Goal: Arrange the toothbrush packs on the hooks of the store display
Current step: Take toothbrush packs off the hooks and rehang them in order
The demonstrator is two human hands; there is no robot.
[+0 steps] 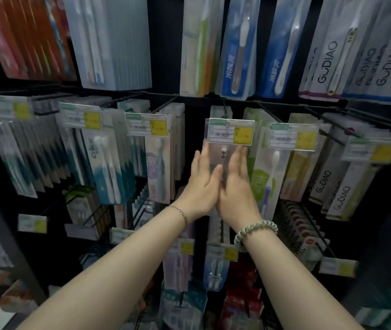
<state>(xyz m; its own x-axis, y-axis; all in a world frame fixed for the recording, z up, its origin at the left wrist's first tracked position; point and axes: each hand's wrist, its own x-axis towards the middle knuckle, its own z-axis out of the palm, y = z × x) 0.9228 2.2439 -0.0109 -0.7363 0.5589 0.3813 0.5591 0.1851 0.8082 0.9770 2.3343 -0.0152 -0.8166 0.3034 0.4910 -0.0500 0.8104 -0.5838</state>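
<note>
Pushing the pack [222, 157] unevenly is the main hazard at this stage. If one hand leads, the clear pack may twist on the hook [223, 107], bind against the price tag [231, 134] just above the fingertips, or slip off the wire end and drop towards the lower rows. A second risk is contact with the green pack [261, 182] just beside the right hand [235, 186]; a sideways sweep could swing it out of line. Whether the hang hole is seated on the hook cannot be told, because the tag covers that area. The step in hand appears to be squaring the pack on its hook. Both hands are flat, with fingers straight and close together and nothing curled round the pack. The left hand [202, 179] lies against the pack's left edge, its fingers [200, 158] reaching up along that edge and its thumb appearing to rest on the lower front. The fingers [239, 156] of the right hand lie along the right edge. The pack therefore sits between the two sets of fingers, touching both, with its top just above the fingertips, behind the tag.
</note>
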